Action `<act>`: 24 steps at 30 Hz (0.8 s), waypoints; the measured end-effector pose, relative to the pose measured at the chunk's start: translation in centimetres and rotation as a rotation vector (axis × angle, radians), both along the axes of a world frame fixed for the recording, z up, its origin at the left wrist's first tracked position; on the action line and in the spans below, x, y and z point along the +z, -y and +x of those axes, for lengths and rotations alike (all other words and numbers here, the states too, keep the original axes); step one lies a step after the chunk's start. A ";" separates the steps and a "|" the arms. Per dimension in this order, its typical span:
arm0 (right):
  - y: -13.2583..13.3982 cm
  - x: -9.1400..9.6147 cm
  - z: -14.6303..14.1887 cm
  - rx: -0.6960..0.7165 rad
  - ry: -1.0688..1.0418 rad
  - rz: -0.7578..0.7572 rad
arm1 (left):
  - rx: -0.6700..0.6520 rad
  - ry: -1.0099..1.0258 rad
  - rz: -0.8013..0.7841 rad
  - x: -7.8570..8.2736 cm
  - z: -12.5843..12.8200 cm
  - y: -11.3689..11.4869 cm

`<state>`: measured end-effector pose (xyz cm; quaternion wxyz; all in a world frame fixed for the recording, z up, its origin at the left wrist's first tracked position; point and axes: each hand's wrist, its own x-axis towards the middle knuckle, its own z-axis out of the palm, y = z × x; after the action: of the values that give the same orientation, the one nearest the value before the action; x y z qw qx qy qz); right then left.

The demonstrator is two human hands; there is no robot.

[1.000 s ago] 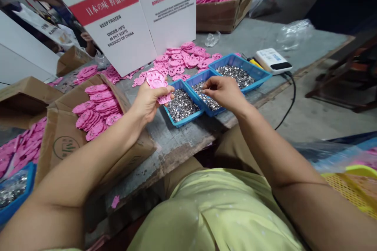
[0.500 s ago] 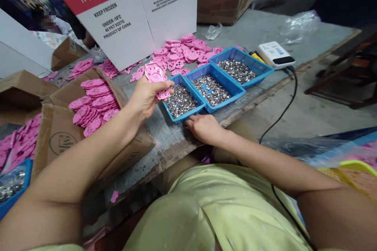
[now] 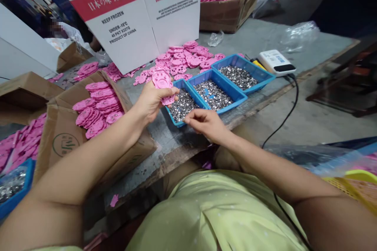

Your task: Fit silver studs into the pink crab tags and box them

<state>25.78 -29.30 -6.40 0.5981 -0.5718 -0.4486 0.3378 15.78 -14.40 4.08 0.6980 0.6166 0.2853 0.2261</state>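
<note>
My left hand (image 3: 151, 102) is closed on a pink plastic piece (image 3: 162, 80) with raised marks and holes, held up left of the nearest blue tray. My right hand (image 3: 207, 123) has its thumb and fingers pinched together at the front rim of that blue tray (image 3: 178, 124); whatever may be between the fingertips is too small to make out. Small shiny metal parts (image 3: 183, 104) fill the tray. Two more blue trays of such parts stand beside it, the middle tray (image 3: 232, 108) holding some blue bits and the far tray (image 3: 259, 86) behind.
Loose pink pieces (image 3: 188, 58) lie beneath a white printed carton (image 3: 123, 43). An open cardboard box (image 3: 53, 125) of stacked pink pieces stands at left, another box (image 3: 224, 17) at the back. A white device (image 3: 277, 62) with a black cable (image 3: 282, 115) sits near the table edge.
My right hand has risen from beside the tray's front corner to its rim, fingers pinched. My left hand keeps its hold on the pink piece. The view has shifted slightly.
</note>
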 end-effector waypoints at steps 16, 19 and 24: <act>-4.1 3.9 0.8 -0.039 -0.708 0.191 | -0.156 -0.027 -0.030 0.1 -0.5 0.3; -4.7 3.9 0.3 -0.085 -0.641 0.228 | -0.124 -0.014 -0.036 0.2 -0.4 0.3; -5.4 3.8 -0.5 -0.138 -0.546 0.278 | -0.069 0.009 -0.008 0.2 -0.3 0.3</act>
<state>25.32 -23.88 -2.60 0.7903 -0.4020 -0.2733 0.3729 15.52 -14.75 4.33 0.7092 0.6222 0.2615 0.2036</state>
